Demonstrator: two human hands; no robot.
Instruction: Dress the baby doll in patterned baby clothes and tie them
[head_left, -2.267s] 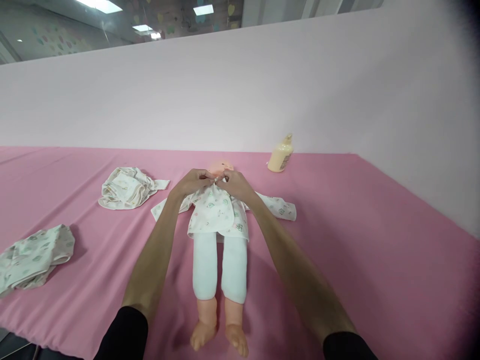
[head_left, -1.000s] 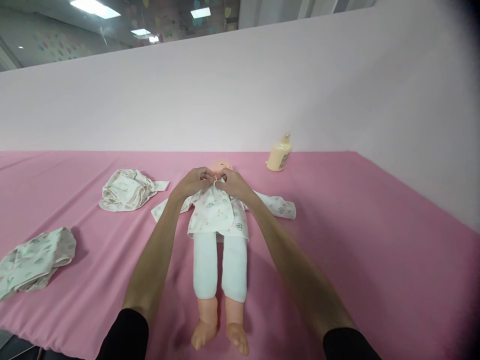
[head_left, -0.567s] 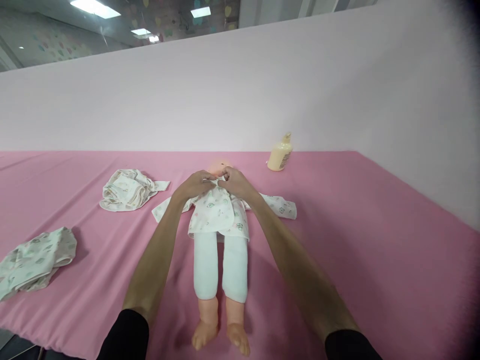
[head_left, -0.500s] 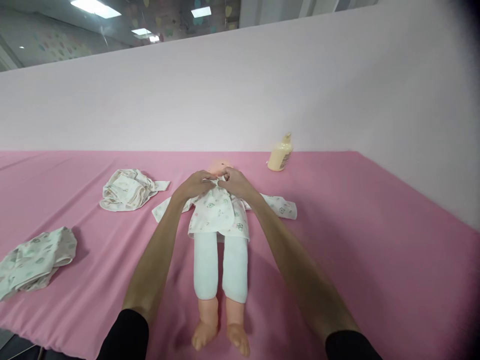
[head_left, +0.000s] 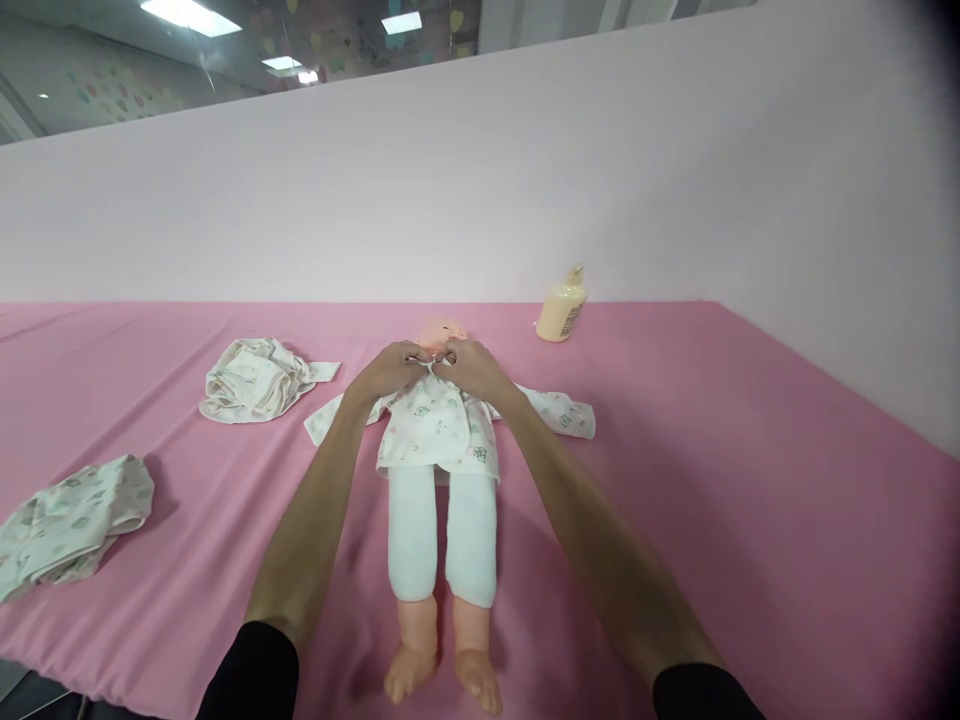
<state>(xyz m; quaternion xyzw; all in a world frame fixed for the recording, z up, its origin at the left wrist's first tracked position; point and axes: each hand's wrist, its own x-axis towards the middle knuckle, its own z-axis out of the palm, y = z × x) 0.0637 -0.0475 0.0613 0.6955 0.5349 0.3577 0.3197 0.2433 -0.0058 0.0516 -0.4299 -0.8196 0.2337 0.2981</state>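
A baby doll (head_left: 472, 630) lies on its back, feet toward me, its head partly hidden behind my hands. It wears a white printed shirt (head_left: 429, 425) with long sleeves spread out to both sides, and its legs are covered in plain white to above the ankles. My left hand (head_left: 394, 368) is closed at the shirt's neckline, pinching the fabric near the doll's chin. Opposite it, my right hand (head_left: 471, 368) pinches the neckline too, with the fingertips of both hands almost meeting. What exactly sits between the fingertips is too small to make out.
A pale yellow pump bottle (head_left: 561, 308) stands at the back right by the white wall (head_left: 465, 190). Crumpled white printed cloth (head_left: 255, 382) lies left of the doll, and another folded printed cloth (head_left: 75, 520) rests nearer the left edge of the pink sheet (head_left: 645, 480).
The fingers of both hands have closed more tightly at the neckline, the left ones curling in from a more stretched pose. The doll, cloths and bottle stay put.
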